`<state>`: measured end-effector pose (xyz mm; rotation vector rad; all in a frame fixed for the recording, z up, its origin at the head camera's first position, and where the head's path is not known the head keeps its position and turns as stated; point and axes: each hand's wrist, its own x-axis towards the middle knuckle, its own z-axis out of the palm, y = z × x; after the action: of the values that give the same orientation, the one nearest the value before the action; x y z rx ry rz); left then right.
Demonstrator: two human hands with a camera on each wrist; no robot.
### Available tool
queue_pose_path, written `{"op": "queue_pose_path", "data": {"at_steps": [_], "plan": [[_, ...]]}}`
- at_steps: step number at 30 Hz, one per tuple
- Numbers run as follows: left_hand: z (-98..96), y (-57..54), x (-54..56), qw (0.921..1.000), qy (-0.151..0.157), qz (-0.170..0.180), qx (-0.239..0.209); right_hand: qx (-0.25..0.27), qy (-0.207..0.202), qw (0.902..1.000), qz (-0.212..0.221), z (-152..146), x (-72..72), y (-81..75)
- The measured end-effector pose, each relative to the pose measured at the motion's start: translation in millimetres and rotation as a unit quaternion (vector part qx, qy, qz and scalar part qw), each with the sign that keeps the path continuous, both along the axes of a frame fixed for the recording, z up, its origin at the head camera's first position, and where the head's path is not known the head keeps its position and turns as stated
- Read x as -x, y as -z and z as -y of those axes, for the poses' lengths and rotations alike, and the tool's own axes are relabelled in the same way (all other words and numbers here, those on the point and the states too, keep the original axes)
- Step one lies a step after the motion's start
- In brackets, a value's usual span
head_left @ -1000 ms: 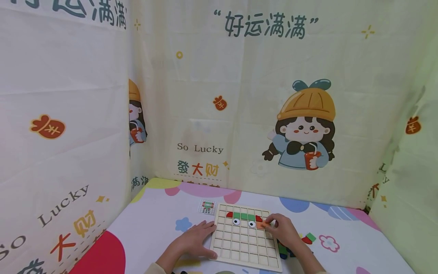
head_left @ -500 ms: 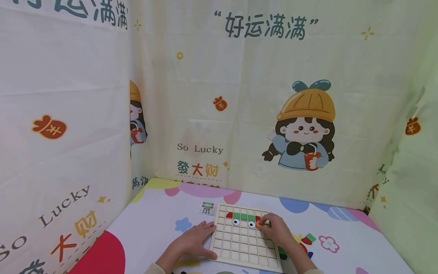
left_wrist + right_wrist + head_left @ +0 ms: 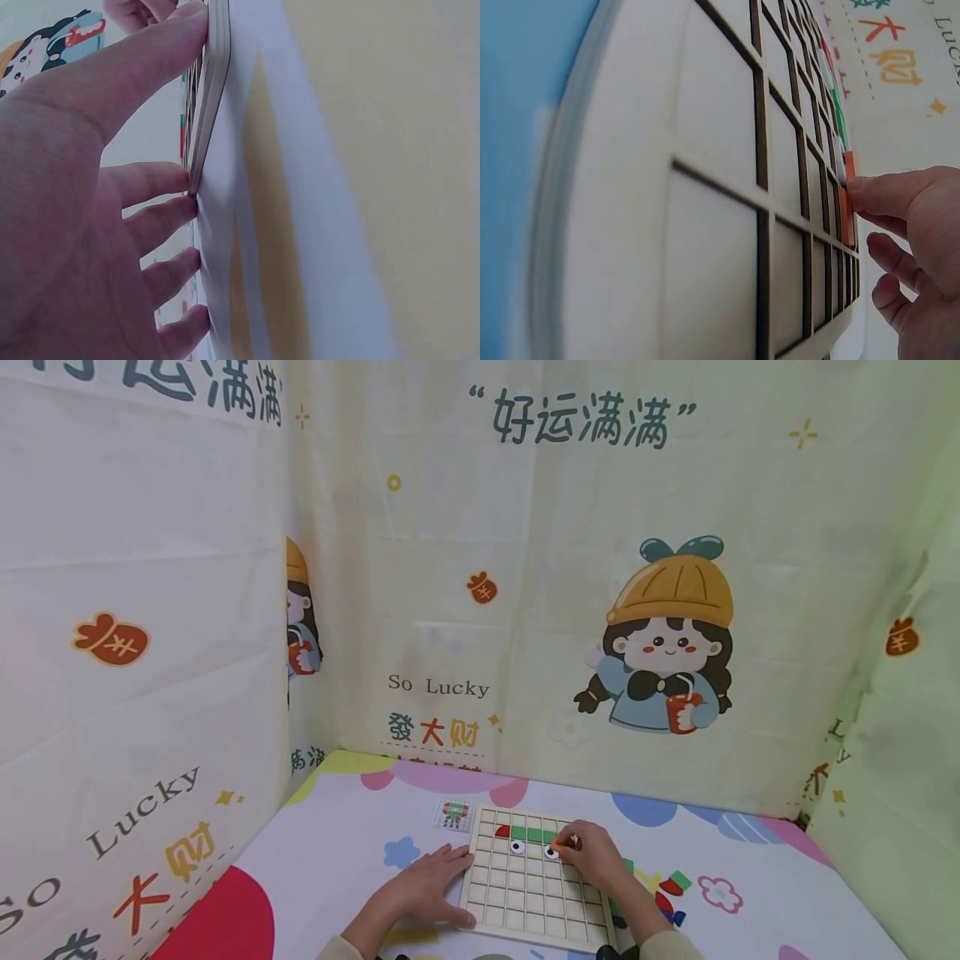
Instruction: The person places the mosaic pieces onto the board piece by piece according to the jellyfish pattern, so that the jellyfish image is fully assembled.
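A wooden grid board (image 3: 532, 893) lies on the table. My left hand (image 3: 431, 885) rests at its left edge, fingers extended; in the left wrist view the thumb touches the board's side. Over the upper right cells, my right hand (image 3: 592, 857) pinches an orange tile (image 3: 850, 166) between thumb and finger, beside the right eye tile (image 3: 552, 852). More orange (image 3: 846, 217) shows below the fingertips; I cannot tell if it is a separate tile. Green tiles (image 3: 535, 835) and a red tile (image 3: 502, 831) form a row above another eye tile (image 3: 517, 847).
A small picture card (image 3: 454, 814) showing a figure on a grid lies past the board's upper left corner. Several loose coloured pieces (image 3: 670, 893) lie right of the board, partly behind the right forearm. Printed cloth walls (image 3: 450, 635) enclose the table.
My right hand has moved left and slightly up across the board with the orange tile, from right of the eye tile to its edge. My left hand has stayed in place.
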<state>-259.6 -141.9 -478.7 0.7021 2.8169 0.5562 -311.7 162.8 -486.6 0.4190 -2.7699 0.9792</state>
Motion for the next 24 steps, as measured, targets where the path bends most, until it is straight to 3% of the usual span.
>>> {"op": "queue_pose_path", "data": {"at_steps": [18, 24], "plan": [[-1.0, 2.8, 1.0, 1.0, -0.005, -0.004, 0.002, -0.045, 0.028, 0.9986, 0.0, 33.3, 12.9, -0.2], [-1.5, 1.0, 0.3, 1.0, -0.006, -0.002, 0.002, -0.047, 0.007, 0.9988, -0.008, 41.0, 13.9, -0.5]]}}
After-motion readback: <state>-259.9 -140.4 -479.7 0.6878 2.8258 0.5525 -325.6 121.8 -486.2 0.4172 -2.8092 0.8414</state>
